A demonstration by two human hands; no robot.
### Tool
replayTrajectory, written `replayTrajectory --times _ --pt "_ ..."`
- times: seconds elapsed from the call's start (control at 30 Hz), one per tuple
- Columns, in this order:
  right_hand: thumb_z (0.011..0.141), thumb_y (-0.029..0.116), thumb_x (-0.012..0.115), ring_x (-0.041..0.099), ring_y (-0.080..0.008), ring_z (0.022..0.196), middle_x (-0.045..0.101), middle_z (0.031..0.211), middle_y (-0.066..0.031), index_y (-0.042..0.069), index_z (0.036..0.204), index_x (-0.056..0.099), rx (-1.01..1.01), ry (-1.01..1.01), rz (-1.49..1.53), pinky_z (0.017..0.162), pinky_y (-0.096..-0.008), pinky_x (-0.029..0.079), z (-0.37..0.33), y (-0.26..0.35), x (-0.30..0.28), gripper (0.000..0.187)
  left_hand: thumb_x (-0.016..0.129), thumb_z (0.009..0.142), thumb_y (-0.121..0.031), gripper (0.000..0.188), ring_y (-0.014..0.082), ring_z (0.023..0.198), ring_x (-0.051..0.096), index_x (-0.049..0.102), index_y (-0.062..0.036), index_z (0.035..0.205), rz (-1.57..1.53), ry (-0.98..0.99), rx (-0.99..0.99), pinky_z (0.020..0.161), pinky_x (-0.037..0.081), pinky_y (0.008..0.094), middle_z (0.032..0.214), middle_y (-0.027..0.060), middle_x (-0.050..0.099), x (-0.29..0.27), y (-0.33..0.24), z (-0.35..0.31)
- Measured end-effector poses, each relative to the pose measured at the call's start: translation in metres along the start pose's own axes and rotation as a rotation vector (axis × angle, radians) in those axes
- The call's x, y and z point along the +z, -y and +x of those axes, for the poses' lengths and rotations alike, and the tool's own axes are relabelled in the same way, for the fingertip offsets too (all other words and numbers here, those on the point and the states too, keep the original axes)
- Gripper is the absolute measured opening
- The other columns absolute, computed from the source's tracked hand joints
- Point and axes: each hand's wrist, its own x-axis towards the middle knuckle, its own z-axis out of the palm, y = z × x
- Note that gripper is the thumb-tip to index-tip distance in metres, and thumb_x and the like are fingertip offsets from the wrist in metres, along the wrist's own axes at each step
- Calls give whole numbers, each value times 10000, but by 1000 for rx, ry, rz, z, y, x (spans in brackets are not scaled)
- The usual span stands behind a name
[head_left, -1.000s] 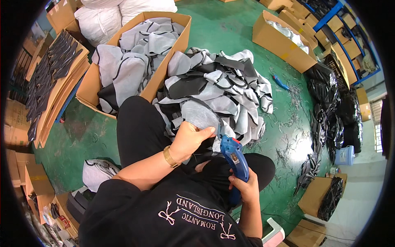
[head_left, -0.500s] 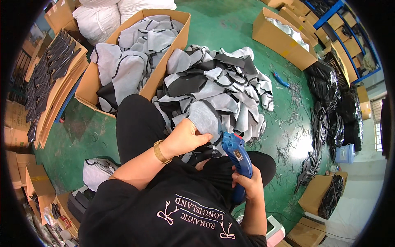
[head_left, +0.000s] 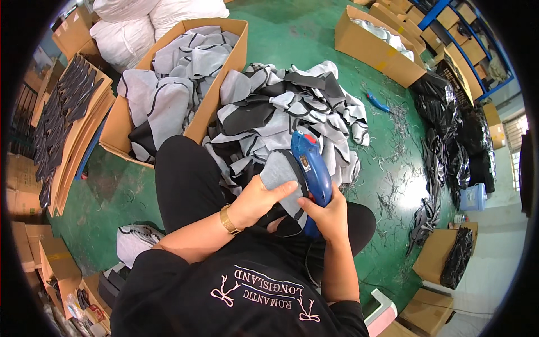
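Note:
My left hand (head_left: 259, 200) grips a grey fabric piece (head_left: 277, 170) with a black edge, thumb laid across the top. My right hand (head_left: 330, 215) is closed around a blue electric cutter (head_left: 312, 167) with a red button, its head pointing away from me along the fabric's right side. Whether the blade touches the cloth is hidden by the cutter's body. Both hands are close together above my lap. Just beyond them lies a heap of grey and black fabric pieces (head_left: 306, 115).
An open cardboard box (head_left: 227, 84) of similar pieces stands left of the heap. Thin dark trimmings (head_left: 393, 160) and a blue-handled tool (head_left: 377, 102) lie on the green floor at right. Black plastic bags (head_left: 441, 106) line the right side.
The cutter has moved away from me alongside the fabric, turning more upright. My right hand has come up and nearer to my left hand, which has lowered slightly with the fabric.

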Motion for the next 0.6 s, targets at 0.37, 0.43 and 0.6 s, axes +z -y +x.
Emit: replayTrajectory --times 0.37,0.43,0.6 --pt "661 39 709 588 -165 581 595 758 -71 -44 964 588 296 209 347 553 -280 485 -52 -27 -46 336 639 879 -65 271 125 923 619 584 -20 1141 -157 -194 51 826 508 297 1040 32 642 -19 -15 16" --pt "673 31 710 585 -153 594 599 761 -67 -47 980 587 316 245 318 559 -276 485 -57 -27 -49 340 647 875 -68 286 120 913 621 585 -16 1149 -40 -180 74 827 505 288 1043 34 644 -24 -15 17" --pt "657 3 691 580 -163 566 597 746 -75 -57 944 588 337 217 316 531 -268 475 -58 -26 -47 311 655 867 -66 303 108 905 618 582 -12 1157 7 -169 114 831 501 280 1041 29 646 -19 -22 15"
